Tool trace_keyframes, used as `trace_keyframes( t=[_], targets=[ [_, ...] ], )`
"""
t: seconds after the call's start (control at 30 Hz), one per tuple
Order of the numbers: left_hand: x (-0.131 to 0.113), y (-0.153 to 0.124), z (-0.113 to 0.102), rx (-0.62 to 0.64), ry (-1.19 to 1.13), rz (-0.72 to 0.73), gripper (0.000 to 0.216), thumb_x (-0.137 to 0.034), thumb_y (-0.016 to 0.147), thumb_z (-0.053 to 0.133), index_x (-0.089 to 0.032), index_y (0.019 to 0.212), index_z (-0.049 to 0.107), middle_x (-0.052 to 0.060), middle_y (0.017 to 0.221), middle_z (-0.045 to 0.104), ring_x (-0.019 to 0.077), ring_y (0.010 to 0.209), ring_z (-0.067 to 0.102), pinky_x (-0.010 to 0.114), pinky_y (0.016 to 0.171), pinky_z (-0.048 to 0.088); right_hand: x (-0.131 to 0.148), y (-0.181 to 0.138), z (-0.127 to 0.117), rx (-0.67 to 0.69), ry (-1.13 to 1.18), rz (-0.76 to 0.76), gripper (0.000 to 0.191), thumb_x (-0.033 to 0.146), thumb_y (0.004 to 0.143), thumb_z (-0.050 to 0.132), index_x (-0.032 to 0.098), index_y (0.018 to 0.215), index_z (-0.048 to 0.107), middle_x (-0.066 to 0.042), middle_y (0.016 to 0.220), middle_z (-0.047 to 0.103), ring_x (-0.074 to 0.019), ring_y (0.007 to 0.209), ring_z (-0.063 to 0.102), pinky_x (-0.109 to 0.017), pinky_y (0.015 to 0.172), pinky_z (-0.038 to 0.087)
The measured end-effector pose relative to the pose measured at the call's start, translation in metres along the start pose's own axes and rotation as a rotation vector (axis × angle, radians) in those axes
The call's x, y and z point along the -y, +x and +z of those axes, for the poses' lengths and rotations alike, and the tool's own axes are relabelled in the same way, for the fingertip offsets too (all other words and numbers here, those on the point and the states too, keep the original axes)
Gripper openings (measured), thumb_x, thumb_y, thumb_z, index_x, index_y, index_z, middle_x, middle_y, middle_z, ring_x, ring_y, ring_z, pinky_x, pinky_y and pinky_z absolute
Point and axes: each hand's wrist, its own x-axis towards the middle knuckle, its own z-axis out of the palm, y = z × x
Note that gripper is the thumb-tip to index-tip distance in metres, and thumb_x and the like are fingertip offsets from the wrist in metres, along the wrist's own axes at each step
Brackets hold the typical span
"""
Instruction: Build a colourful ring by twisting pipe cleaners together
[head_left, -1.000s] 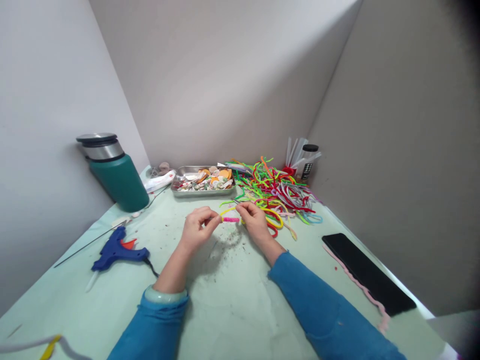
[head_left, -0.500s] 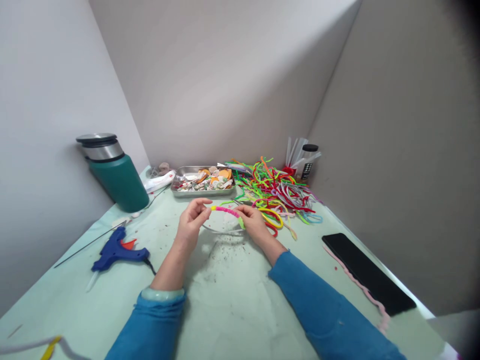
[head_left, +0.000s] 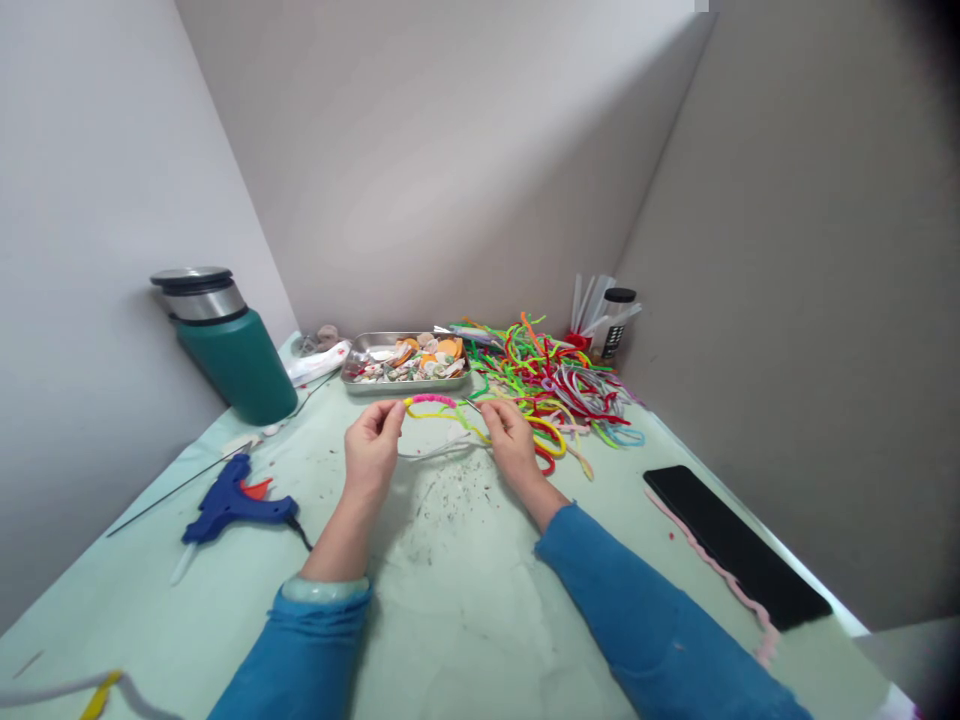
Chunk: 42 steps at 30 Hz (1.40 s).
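My left hand [head_left: 373,447] is closed in a pinch on the yellow end of a band of fuzzy pipe cleaner [head_left: 433,399], held above the table. Bright pink covers its middle, and yellow-green strands hang at its right. Across from it, my right hand [head_left: 513,442] has thumb and fingers pressed together; what they grip is hidden. A thin dark pointed tip [head_left: 472,405] shows just left of those fingertips. Below the band, a pale grey-white strand [head_left: 439,449] runs between the hands. Red and yellow loops [head_left: 553,432] lie beside the right hand.
A metal tray [head_left: 405,388] of small cut pieces stands at the back, beside a pile of coloured pipe cleaners [head_left: 540,365]. To the left are a green bottle [head_left: 240,365] and a blue glue gun [head_left: 236,505]. A black phone [head_left: 739,545] lies at right.
My left hand has shifted slightly left with the band. My right hand's fingers have come off the band's pink part and moved a little right, leaving a gap.
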Motion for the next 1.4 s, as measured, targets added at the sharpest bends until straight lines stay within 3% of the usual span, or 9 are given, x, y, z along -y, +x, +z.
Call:
trace_keyframes(
  t=[0.07, 0.2, 0.3, 0.5, 0.63, 0.73, 0.87, 1.13, 1.4],
  targets=[
    [-0.001, -0.002, 0.002, -0.001, 0.032, -0.004, 0.028, -0.041, 0.076, 0.057, -0.014, 0.08, 0.061, -0.004, 0.057, 0.048, 0.0076, 0.051, 0.041, 0.019, 0.05, 0.034, 0.007, -0.003, -0.001, 0.004, -0.065, -0.078, 0.025, 0.033, 0.088, 0.045, 0.018, 0.082, 0.064, -0.007, 0.087, 0.062, -0.0185, 0.088, 0.055, -0.032, 0.082, 0.042],
    [-0.002, -0.006, 0.006, 0.048, 0.061, -0.008, 0.027, -0.04, 0.076, 0.056, -0.014, 0.08, 0.061, -0.005, 0.056, 0.049, 0.0068, 0.049, 0.04, 0.018, 0.047, 0.032, 0.019, -0.011, 0.002, 0.18, -0.135, -0.229, 0.019, 0.026, 0.089, 0.046, 0.019, 0.086, 0.063, -0.006, 0.084, 0.062, -0.018, 0.084, 0.056, -0.032, 0.079, 0.043],
    [-0.003, -0.008, 0.008, 0.102, 0.009, -0.031, 0.027, -0.041, 0.075, 0.058, -0.015, 0.081, 0.06, -0.005, 0.057, 0.05, 0.006, 0.046, 0.04, 0.018, 0.044, 0.032, 0.021, -0.015, 0.008, 0.288, -0.182, -0.309, 0.021, 0.025, 0.087, 0.048, 0.019, 0.104, 0.061, -0.008, 0.095, 0.064, -0.0196, 0.092, 0.056, -0.034, 0.083, 0.043],
    [-0.006, -0.01, 0.009, 0.274, -0.163, -0.137, 0.032, -0.045, 0.072, 0.061, -0.014, 0.078, 0.058, -0.008, 0.049, 0.04, 0.005, 0.039, 0.036, 0.019, 0.038, 0.029, 0.017, -0.016, 0.012, 0.321, -0.27, -0.374, 0.037, 0.022, 0.085, 0.05, 0.021, 0.122, 0.051, -0.01, 0.119, 0.057, -0.0223, 0.113, 0.048, -0.041, 0.096, 0.037],
    [-0.007, -0.012, 0.008, 0.403, -0.209, -0.15, 0.031, -0.044, 0.073, 0.061, -0.013, 0.081, 0.06, -0.007, 0.049, 0.04, 0.0045, 0.04, 0.035, 0.019, 0.04, 0.03, 0.016, -0.015, 0.013, 0.37, -0.293, -0.385, 0.033, 0.023, 0.084, 0.052, 0.02, 0.117, 0.053, -0.01, 0.111, 0.06, -0.0233, 0.106, 0.05, -0.04, 0.091, 0.039],
    [-0.006, -0.012, 0.007, 0.45, -0.237, -0.15, 0.031, -0.041, 0.073, 0.061, -0.012, 0.084, 0.062, -0.005, 0.051, 0.042, 0.0058, 0.044, 0.037, 0.02, 0.043, 0.031, 0.013, -0.015, 0.013, 0.387, -0.306, -0.371, 0.018, 0.024, 0.086, 0.049, 0.019, 0.099, 0.061, -0.008, 0.093, 0.063, -0.022, 0.092, 0.053, -0.037, 0.083, 0.041],
    [-0.005, -0.01, 0.007, 0.401, -0.187, -0.109, 0.03, -0.04, 0.073, 0.06, -0.013, 0.086, 0.064, -0.005, 0.051, 0.043, 0.0079, 0.048, 0.04, 0.021, 0.048, 0.034, 0.012, -0.014, 0.011, 0.368, -0.299, -0.327, 0.022, 0.027, 0.091, 0.042, 0.019, 0.085, 0.062, -0.006, 0.079, 0.062, -0.0192, 0.079, 0.053, -0.033, 0.076, 0.04],
    [-0.003, -0.008, 0.005, 0.212, 0.043, 0.11, 0.024, -0.034, 0.079, 0.054, -0.014, 0.083, 0.065, -0.001, 0.061, 0.055, 0.0098, 0.058, 0.047, 0.021, 0.056, 0.039, 0.019, -0.018, 0.012, 0.425, -0.264, -0.345, 0.021, 0.031, 0.09, 0.046, 0.02, 0.089, 0.063, -0.006, 0.084, 0.064, -0.0187, 0.082, 0.055, -0.032, 0.077, 0.04],
    [-0.004, -0.011, 0.004, 0.112, 0.452, 0.446, 0.023, -0.029, 0.085, 0.047, -0.017, 0.088, 0.066, 0.004, 0.077, 0.065, 0.0141, 0.071, 0.057, 0.023, 0.067, 0.042, 0.024, -0.022, 0.01, 0.478, -0.203, -0.3, 0.022, 0.029, 0.089, 0.045, 0.02, 0.081, 0.063, -0.003, 0.072, 0.063, -0.0142, 0.064, 0.055, -0.024, 0.061, 0.039]
  ],
)
